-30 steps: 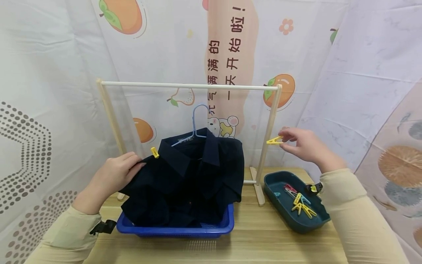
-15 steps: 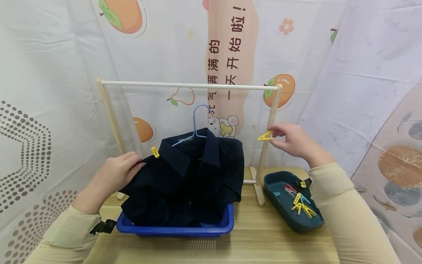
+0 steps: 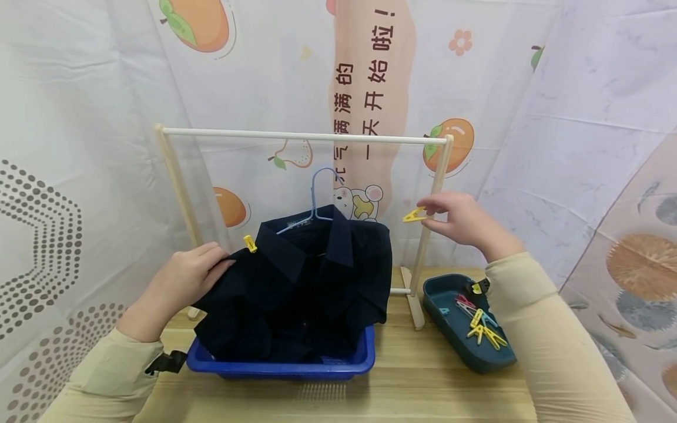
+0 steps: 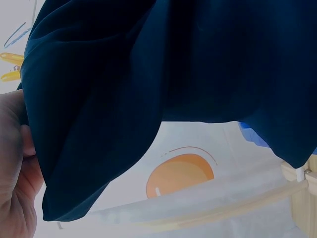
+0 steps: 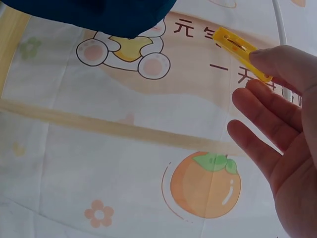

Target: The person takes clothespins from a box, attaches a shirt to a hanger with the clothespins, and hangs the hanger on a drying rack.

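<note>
A dark navy collared shirt (image 3: 296, 276) hangs on a light blue wire hanger (image 3: 313, 194), its lower part lying in a blue basket (image 3: 280, 370). My left hand (image 3: 185, 273) pinches the shirt's left shoulder edge between thumb and fingers. Close by, a yellow clothespin (image 3: 250, 244) is clipped on that shoulder. Out to the right of the shirt, my right hand (image 3: 457, 217) pinches a second yellow clothespin (image 5: 242, 52) between thumb and forefinger, its other fingers loosely spread in the right wrist view. The hanger's hook stands below the rack's bar, apart from it.
Behind the shirt stands a wooden rack with a white top bar (image 3: 301, 136). A dark teal tray (image 3: 449, 338) on the right holds several coloured clothespins (image 3: 478, 320), partly behind the right sleeve. Printed curtains enclose the wooden table (image 3: 412, 376).
My right hand has moved left and slightly up with the clothespin, closer to the shirt's right shoulder. The left hand and shirt have stayed nearly still.
</note>
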Available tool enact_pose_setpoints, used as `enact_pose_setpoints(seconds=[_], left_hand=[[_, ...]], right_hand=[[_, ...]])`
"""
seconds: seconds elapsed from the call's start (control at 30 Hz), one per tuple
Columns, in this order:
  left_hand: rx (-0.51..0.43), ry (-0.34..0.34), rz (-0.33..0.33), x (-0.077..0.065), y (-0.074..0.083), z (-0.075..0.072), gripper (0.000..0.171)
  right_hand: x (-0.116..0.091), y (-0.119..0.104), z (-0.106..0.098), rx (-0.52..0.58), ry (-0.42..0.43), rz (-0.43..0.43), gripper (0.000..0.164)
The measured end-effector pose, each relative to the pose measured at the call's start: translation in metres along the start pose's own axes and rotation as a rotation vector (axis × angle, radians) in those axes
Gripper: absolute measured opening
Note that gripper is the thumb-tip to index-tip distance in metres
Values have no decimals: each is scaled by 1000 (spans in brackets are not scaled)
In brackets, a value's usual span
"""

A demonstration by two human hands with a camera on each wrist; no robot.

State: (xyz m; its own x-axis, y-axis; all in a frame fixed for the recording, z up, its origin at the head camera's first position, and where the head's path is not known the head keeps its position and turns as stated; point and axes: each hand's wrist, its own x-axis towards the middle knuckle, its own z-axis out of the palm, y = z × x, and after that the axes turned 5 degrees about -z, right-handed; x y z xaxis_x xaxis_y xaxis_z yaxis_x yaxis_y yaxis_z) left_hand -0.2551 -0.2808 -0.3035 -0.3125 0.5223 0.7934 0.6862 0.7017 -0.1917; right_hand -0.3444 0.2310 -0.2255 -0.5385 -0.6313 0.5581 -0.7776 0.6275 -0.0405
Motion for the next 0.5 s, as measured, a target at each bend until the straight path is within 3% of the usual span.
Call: enact_pose_setpoints(seconds=[0.5], left_hand=[[7, -4, -6, -1, 1, -2, 18]], right_hand=[[20, -11, 7, -33, -34, -12, 33]])
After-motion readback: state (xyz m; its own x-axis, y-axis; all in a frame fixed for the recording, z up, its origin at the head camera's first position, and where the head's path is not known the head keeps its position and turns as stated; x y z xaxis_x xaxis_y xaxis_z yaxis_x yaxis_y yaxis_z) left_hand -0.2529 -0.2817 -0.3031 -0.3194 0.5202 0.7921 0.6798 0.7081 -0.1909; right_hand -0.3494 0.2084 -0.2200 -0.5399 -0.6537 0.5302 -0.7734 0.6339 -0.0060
